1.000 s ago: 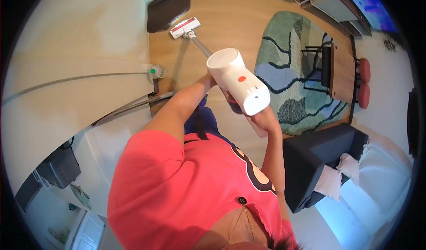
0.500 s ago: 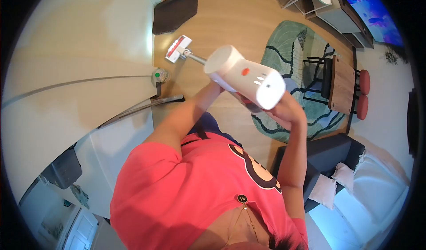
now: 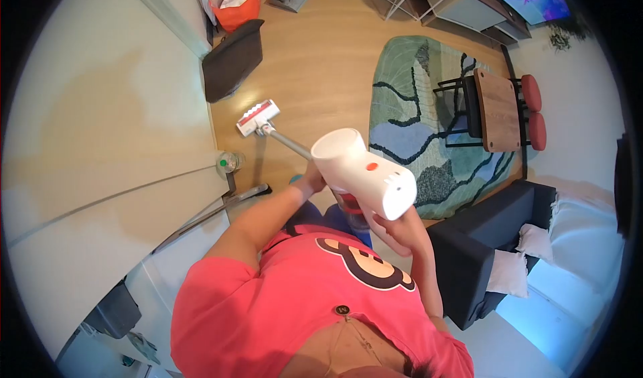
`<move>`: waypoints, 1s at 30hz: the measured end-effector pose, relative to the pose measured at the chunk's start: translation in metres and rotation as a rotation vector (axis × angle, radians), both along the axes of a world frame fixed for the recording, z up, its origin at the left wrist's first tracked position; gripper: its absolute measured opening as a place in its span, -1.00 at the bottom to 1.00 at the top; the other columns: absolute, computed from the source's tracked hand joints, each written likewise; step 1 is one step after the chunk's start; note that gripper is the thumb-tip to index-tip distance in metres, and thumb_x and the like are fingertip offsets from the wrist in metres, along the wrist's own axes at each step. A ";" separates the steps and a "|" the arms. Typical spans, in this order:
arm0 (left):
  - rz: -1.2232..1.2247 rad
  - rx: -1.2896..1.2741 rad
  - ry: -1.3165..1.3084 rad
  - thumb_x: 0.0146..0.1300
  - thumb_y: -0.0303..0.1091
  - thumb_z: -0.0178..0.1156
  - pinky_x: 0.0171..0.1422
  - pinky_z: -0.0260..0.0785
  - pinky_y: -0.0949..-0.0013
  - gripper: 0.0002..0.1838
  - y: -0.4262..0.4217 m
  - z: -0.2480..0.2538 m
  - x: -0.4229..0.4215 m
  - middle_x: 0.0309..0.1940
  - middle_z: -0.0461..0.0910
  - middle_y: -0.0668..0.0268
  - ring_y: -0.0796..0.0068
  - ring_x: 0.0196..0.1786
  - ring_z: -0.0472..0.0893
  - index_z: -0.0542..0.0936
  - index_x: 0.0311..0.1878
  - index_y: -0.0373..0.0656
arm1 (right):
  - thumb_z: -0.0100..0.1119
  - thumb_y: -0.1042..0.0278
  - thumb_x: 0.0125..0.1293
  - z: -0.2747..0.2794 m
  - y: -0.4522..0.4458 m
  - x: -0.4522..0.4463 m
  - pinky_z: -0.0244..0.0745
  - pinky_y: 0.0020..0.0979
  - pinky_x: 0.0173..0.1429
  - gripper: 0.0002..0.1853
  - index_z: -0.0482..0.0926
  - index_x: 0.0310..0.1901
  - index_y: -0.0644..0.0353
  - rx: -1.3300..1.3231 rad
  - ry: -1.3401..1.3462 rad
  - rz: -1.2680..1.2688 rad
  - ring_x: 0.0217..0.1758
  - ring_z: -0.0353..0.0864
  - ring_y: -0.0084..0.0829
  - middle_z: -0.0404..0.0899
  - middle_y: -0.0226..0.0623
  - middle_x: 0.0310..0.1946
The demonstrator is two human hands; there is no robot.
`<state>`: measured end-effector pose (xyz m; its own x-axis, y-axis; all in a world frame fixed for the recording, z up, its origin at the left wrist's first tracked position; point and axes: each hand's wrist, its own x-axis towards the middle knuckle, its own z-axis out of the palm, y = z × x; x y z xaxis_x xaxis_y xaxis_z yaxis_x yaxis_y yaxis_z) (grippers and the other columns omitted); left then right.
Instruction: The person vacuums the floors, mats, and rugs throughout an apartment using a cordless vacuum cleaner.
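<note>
A white cordless stick vacuum cleaner (image 3: 362, 170) with an orange-red button is held in front of my body. Its grey tube slants away to the upper left and ends in a white and red floor head (image 3: 258, 117) on the wooden floor. My right hand (image 3: 396, 232) is closed around the handle end. At the front of the vacuum's body, my left hand (image 3: 312, 179) grips near the tube joint, its fingers mostly hidden behind the body. Underneath, the clear dust cup with red parts shows partly.
Left of the floor head are a dark mat (image 3: 234, 59), a green-capped bottle (image 3: 230, 162) and a white wall. A green patterned rug (image 3: 395, 103) lies right, with a wooden table (image 3: 499, 110) and stools. A dark sofa (image 3: 469, 237) stands near my right arm.
The view has tilted upward, so an orange bag and a picture by the far wall now show. The vacuum and both hands sit lower in view; the grip looks the same.
</note>
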<state>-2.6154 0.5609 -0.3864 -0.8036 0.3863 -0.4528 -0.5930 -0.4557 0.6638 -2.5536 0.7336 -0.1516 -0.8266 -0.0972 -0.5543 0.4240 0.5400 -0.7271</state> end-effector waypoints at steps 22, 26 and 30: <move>-0.491 0.084 -0.512 0.22 -0.15 0.07 -0.08 0.51 0.31 -0.64 0.195 -0.055 -0.233 -0.13 0.57 0.22 0.43 -0.16 0.60 0.49 -0.02 -0.16 | 0.20 0.37 0.12 -0.011 0.132 -0.154 0.28 -0.53 -0.63 -0.70 0.46 -0.17 0.39 -0.214 -0.082 -0.688 -0.67 0.37 -0.60 0.47 -0.34 -0.60; -0.511 -0.011 -0.435 0.22 -0.17 -0.02 -0.11 0.51 0.18 -0.68 0.186 -0.040 -0.316 -0.20 0.59 0.20 0.36 -0.21 0.62 0.53 -0.09 -0.15 | 0.17 0.37 0.15 -0.038 0.123 -0.219 0.29 -0.53 -0.63 -0.72 0.42 -0.17 0.37 -0.251 -0.088 -0.658 -0.67 0.38 -0.60 0.46 -0.32 -0.58; -0.579 0.055 -0.379 0.23 -0.15 -0.03 -0.16 0.53 0.20 -0.68 0.177 -0.064 -0.401 -0.21 0.60 0.20 0.35 -0.23 0.63 0.55 -0.10 -0.12 | 0.14 0.44 0.18 -0.061 0.097 -0.289 0.27 -0.51 -0.64 -0.84 0.43 -0.29 0.33 -0.254 -0.031 -0.703 -0.68 0.37 -0.59 0.40 -0.38 -0.64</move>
